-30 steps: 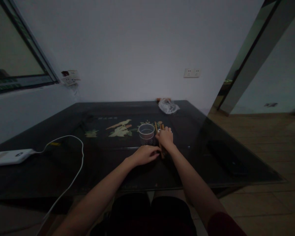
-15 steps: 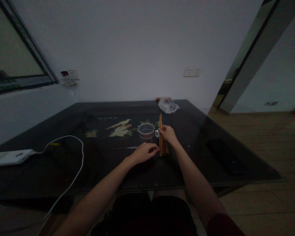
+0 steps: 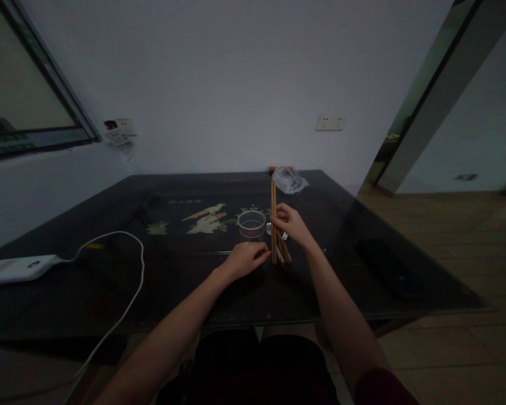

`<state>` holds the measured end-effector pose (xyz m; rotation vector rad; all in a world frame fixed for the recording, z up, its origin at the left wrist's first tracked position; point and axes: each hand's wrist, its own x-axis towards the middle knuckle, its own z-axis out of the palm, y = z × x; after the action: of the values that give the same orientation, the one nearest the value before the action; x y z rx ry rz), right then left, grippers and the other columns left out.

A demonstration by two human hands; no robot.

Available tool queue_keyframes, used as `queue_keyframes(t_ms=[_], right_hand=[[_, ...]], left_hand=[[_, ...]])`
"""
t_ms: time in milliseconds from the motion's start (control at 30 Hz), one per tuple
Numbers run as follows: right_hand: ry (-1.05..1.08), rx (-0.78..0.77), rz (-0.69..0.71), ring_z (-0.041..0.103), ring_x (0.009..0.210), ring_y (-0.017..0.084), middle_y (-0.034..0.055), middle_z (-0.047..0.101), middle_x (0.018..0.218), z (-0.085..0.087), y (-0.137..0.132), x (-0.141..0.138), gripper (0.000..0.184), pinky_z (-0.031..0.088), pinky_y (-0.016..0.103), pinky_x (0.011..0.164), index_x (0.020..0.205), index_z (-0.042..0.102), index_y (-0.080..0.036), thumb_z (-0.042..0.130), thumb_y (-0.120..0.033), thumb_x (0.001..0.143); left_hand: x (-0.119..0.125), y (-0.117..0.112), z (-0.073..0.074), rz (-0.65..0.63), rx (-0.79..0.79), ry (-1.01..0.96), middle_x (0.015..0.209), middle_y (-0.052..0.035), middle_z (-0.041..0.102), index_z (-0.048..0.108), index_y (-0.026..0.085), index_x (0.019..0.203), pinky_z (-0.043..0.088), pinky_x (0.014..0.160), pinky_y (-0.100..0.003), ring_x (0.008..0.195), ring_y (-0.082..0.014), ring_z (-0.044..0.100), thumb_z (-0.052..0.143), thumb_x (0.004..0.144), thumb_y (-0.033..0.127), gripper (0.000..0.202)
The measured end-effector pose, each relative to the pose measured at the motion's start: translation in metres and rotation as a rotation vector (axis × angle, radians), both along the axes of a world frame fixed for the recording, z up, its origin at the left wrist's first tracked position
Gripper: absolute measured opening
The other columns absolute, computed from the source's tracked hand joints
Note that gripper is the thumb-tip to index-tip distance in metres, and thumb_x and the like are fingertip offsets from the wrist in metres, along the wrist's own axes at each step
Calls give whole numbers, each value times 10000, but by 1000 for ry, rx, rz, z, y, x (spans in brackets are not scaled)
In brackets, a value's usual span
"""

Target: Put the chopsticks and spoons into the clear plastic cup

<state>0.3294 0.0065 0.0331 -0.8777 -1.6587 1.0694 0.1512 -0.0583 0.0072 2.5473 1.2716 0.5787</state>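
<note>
My right hand (image 3: 292,226) grips a bundle of wooden chopsticks (image 3: 274,214), holding them upright with their lower ends resting on the dark glass table (image 3: 172,281). My left hand (image 3: 245,260) lies on the table just left of the chopsticks' base, fingers curled near their lower ends; whether it holds anything is unclear. A clear plastic cup (image 3: 251,224) stands right behind my left hand, beside the chopsticks. Something small and shiny (image 3: 269,228) sits between the cup and my right hand.
A crumpled clear plastic bag (image 3: 289,181) lies at the table's far edge. A white power bank (image 3: 17,268) with a white cable (image 3: 130,292) is at the left. A dark flat object (image 3: 390,270) lies on the right side. Wall sockets (image 3: 330,122) are behind.
My right hand has raised the chopsticks from lying flat on the table to standing nearly upright. My left hand stayed beside their base, shifting slightly.
</note>
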Motion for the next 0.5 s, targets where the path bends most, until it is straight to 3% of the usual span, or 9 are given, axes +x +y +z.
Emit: queue_keyframes(t_ms=[267,500], right_hand=[[15,68,151,514,514,86,-50,550,639,17,-18,-5,274,404,194,477,869,506,-198,640,-406,752],[9,125,145,561,611,112,-8,596,736,23,-28,-7,258,452,219,543,825,565,-193,678,-398,719]], left_hand=[[1,-2,2,19,11,-24,736,0,651,596,194,868,375,577,-210,637,-127,590,455,896,373,230],[-1,-2,1,93,59,-99,744,-16,655,604,184,1003,402,608,-217,656,-136,597,478,890,364,247]])
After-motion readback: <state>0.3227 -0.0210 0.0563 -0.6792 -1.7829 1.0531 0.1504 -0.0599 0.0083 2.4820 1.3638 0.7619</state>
